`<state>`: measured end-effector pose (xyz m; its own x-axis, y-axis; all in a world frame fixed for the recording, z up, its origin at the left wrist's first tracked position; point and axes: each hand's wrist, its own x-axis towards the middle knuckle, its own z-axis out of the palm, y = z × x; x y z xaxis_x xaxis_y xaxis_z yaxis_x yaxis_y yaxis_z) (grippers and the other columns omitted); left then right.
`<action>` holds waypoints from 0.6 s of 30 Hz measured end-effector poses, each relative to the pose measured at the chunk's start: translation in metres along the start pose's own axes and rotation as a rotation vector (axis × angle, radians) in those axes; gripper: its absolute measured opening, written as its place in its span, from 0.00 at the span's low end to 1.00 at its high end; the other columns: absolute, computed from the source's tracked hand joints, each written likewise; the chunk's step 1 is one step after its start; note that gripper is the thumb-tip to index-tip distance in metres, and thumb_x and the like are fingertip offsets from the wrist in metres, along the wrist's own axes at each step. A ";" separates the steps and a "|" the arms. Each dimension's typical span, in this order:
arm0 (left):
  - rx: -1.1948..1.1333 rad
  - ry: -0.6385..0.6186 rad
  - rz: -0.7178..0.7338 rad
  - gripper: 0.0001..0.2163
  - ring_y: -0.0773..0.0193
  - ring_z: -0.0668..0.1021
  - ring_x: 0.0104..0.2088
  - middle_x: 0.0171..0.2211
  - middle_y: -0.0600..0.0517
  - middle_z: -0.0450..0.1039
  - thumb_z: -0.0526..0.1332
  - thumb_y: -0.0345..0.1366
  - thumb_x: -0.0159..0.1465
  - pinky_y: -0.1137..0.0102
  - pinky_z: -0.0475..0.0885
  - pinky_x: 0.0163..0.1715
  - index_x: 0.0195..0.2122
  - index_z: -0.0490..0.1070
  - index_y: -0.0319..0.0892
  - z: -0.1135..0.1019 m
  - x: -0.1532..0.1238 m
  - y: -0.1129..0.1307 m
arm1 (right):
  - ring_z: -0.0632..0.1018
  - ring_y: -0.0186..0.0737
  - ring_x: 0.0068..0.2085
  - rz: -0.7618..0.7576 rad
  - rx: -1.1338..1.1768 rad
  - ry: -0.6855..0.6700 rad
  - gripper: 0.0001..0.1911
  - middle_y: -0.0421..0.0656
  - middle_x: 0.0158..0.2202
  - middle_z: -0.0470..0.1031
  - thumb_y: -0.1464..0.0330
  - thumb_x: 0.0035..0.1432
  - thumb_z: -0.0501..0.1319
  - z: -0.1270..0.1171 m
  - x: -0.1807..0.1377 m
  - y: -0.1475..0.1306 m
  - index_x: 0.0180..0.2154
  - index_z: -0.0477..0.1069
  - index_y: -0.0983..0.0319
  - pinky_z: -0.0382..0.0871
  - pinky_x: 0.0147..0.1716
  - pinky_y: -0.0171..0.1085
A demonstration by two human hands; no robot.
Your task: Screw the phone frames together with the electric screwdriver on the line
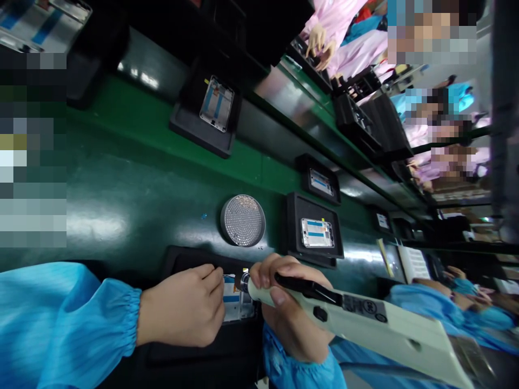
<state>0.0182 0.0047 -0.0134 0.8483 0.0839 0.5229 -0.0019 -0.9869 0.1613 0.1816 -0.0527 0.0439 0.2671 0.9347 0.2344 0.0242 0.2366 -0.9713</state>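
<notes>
Tilting the screwdriver point(389, 337) clamped in the right hand point(298, 332) could scratch the phone frame point(233, 312); the left hand's point(186, 306) grip is hidden.

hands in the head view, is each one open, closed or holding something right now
Left hand: fingers curled at the phone frame; grip cannot be told.
Right hand: closed, holding the pale green tool.

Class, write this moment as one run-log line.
left hand: at phone frame, contact unclear | right hand: gripping electric screwdriver, tip at phone frame | beyond: round dish on green table
</notes>
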 end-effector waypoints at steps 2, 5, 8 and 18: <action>0.001 0.005 -0.001 0.09 0.50 0.82 0.40 0.37 0.40 0.81 0.58 0.33 0.63 0.60 0.76 0.39 0.31 0.77 0.36 0.000 0.000 0.000 | 0.72 0.36 0.32 -0.004 0.008 0.005 0.15 0.39 0.29 0.68 0.77 0.56 0.61 0.000 0.000 0.000 0.44 0.73 0.58 0.68 0.27 0.38; -0.005 0.008 -0.001 0.09 0.50 0.82 0.40 0.37 0.40 0.81 0.59 0.33 0.63 0.60 0.76 0.39 0.31 0.77 0.36 0.001 -0.001 0.001 | 0.72 0.36 0.32 -0.007 0.013 0.006 0.15 0.39 0.29 0.68 0.76 0.55 0.61 0.000 -0.001 0.001 0.44 0.73 0.58 0.68 0.27 0.38; -0.014 0.000 -0.003 0.09 0.50 0.82 0.40 0.37 0.40 0.81 0.59 0.33 0.63 0.60 0.76 0.39 0.31 0.78 0.36 0.001 -0.001 0.001 | 0.71 0.35 0.32 0.004 0.001 0.005 0.15 0.39 0.29 0.68 0.76 0.55 0.61 0.000 -0.001 0.001 0.44 0.73 0.58 0.68 0.27 0.39; -0.015 -0.012 -0.002 0.09 0.49 0.82 0.40 0.37 0.40 0.81 0.59 0.32 0.63 0.60 0.76 0.39 0.31 0.78 0.36 0.000 0.001 0.002 | 0.71 0.36 0.32 0.016 -0.007 0.014 0.14 0.39 0.30 0.68 0.75 0.57 0.62 -0.002 -0.004 0.001 0.44 0.73 0.57 0.67 0.28 0.39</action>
<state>0.0189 0.0032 -0.0125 0.8548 0.0843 0.5121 -0.0078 -0.9845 0.1751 0.1827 -0.0566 0.0424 0.2806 0.9348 0.2178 0.0266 0.2193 -0.9753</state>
